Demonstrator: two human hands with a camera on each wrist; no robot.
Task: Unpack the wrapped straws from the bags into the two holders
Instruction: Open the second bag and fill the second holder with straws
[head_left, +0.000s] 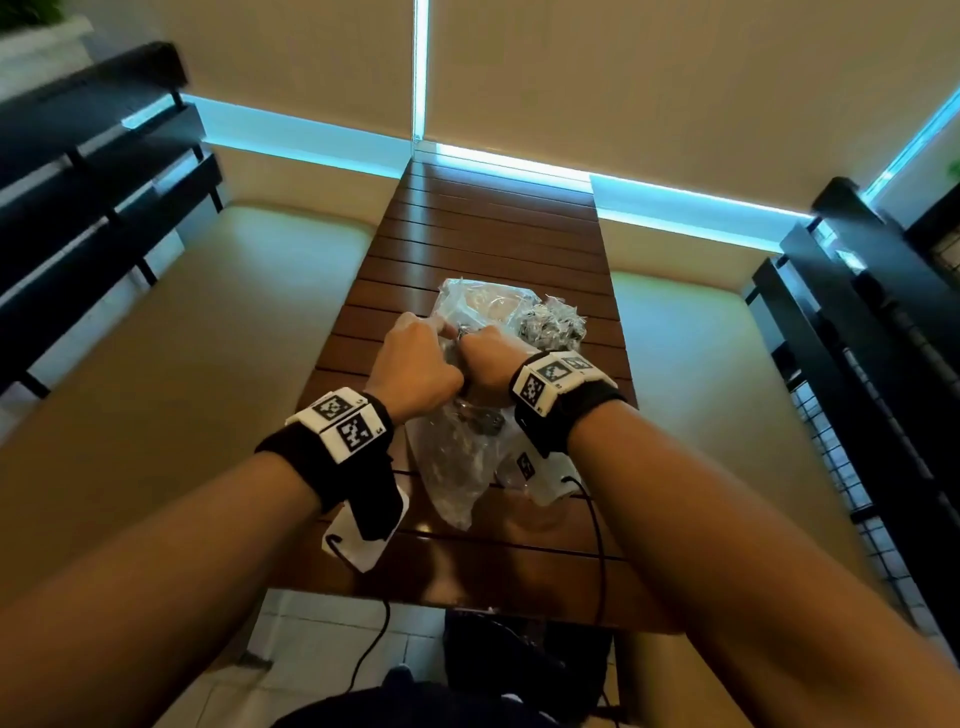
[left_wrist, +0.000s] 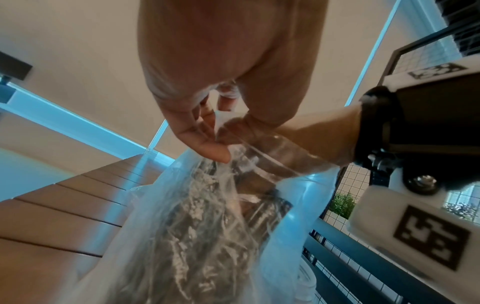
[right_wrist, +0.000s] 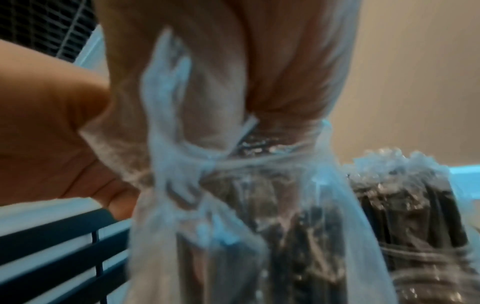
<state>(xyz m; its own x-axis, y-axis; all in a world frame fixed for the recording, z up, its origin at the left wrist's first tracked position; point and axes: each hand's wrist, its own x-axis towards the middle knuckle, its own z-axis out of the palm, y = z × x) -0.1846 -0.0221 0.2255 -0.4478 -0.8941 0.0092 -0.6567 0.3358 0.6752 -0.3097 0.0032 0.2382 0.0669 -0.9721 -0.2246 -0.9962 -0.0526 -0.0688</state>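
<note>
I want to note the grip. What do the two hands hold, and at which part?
Both the left hand and the right hand grip the clear plastic bag of wrapped straws at its gathered top.

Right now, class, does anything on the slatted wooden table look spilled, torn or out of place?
Nothing stands out. Both hands, left hand and right hand, grip the clear plastic bag of dark wrapped straws; a filled holder stands upright behind it.

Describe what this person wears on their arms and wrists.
Both forearms are bare, with no sleeves. Each wrist carries a black band topped by white blocks printed with black square-pattern markers. A white camera housing hangs under the left wrist, and thin black cables trail from both toward the floor. The left hand and right hand are ungloved.
</note>
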